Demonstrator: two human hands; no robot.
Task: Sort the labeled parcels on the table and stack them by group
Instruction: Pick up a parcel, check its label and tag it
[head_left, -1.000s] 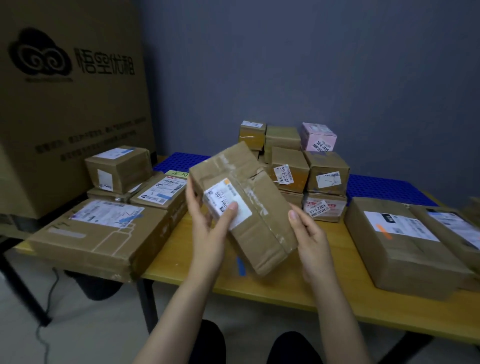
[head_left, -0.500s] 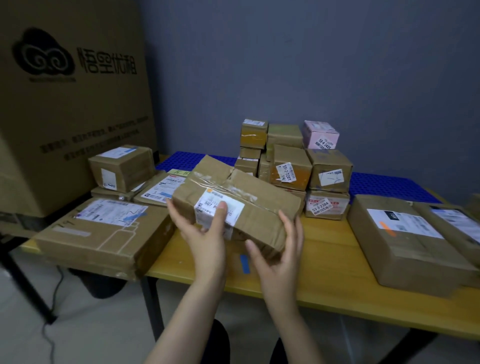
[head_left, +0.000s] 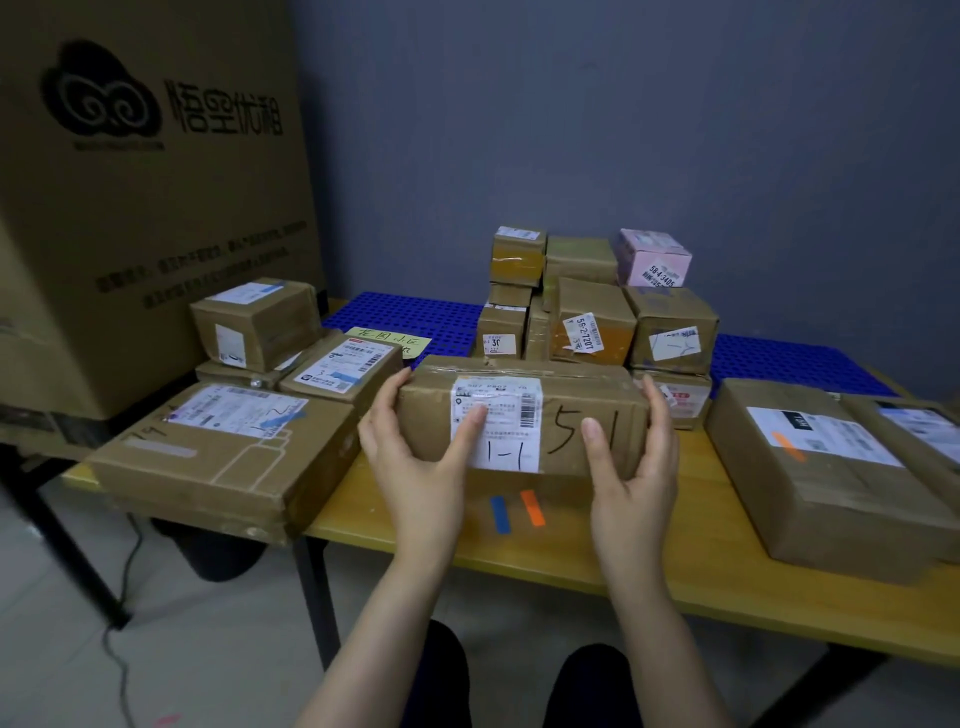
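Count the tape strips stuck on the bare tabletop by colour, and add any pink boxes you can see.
blue tape strip: 1
orange tape strip: 1
pink box: 1
Total: 3
Both strips lie in front of the held parcel; the pink box tops the rear stack.

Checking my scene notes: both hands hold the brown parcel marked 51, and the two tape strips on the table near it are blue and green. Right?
One thing is off. In the head view the left hand and right hand do hold the parcel marked 51, but the tape on the table is a blue strip and an orange strip, not green.
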